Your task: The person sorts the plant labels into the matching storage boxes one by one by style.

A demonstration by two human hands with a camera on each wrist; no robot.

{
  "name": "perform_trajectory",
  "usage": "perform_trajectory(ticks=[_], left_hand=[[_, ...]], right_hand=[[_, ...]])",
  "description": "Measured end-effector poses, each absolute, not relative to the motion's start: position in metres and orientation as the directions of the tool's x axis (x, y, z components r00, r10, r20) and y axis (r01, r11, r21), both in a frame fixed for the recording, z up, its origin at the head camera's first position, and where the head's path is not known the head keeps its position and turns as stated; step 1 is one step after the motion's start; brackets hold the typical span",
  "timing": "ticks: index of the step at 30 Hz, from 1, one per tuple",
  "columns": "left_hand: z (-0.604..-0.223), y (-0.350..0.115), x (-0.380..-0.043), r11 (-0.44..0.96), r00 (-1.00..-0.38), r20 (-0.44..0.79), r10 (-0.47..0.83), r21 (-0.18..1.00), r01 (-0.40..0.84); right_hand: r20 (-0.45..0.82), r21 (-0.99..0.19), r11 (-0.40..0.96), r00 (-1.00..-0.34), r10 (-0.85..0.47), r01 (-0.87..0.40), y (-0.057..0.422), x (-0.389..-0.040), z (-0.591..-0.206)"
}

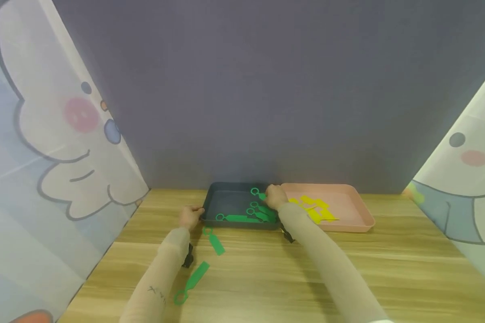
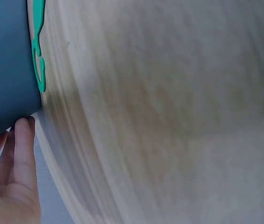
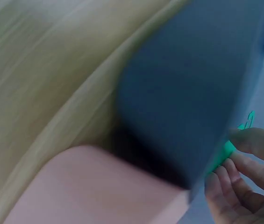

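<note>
My left hand (image 1: 190, 217) holds the left side of a dark blue tray (image 1: 226, 185). In the left wrist view, its fingers (image 2: 24, 154) lie against the tray's outer wall, and the thumb is mostly out of frame. Over the tray's right end, my right hand (image 1: 275, 197) pinches a flat green tag with a ring at one end (image 1: 255, 191). That green tag (image 3: 224, 151) shows between thumb and fingers in the right wrist view. Several similar green tags (image 1: 236, 218) lie inside the dark tray, towards its front and right.
Against the dark tray's right side stands a pink tray (image 1: 349, 206) with several yellow pieces (image 1: 315, 216). Two more green tags lie on the wooden table (image 1: 242, 278), one tag (image 1: 216, 245) by the dark tray, another tag (image 1: 196, 276) nearer me. A grey panel (image 1: 242, 89) rises behind.
</note>
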State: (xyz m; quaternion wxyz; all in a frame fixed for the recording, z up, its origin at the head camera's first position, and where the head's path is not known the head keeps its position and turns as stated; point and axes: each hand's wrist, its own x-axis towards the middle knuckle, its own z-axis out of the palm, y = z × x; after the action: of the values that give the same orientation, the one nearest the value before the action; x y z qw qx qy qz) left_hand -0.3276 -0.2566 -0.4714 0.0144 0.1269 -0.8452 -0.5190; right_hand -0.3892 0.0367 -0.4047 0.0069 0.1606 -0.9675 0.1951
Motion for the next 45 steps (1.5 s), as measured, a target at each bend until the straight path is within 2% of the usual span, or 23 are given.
perform_trajectory(ticks=[9,23,32,45], left_hand=[[-0.474,-0.254,-0.326,0.44,-0.966,-0.111,-0.232,0.874,-0.206],[-0.472,-0.247,-0.324,0.433,-0.967,-0.11,-0.229,0.879,-0.202],[-0.469,-0.249,-0.323,0.44,-0.969,-0.126,-0.214,0.873,-0.211],[-0.465,-0.254,-0.323,0.464,-0.969,-0.124,-0.216,0.86,-0.213]], right_hand=[[0.069,-0.278,0.905,-0.947,-0.315,-0.321,0.039,-0.397,-0.425],[0.026,-0.152,0.932,-0.944,-0.329,-0.329,0.039,-0.39,-0.431],[-0.005,-0.157,0.936,-0.947,-0.321,-0.316,0.039,-0.388,-0.434],[0.016,-0.187,0.921,-0.938,-0.346,-0.343,0.037,-0.394,-0.434]])
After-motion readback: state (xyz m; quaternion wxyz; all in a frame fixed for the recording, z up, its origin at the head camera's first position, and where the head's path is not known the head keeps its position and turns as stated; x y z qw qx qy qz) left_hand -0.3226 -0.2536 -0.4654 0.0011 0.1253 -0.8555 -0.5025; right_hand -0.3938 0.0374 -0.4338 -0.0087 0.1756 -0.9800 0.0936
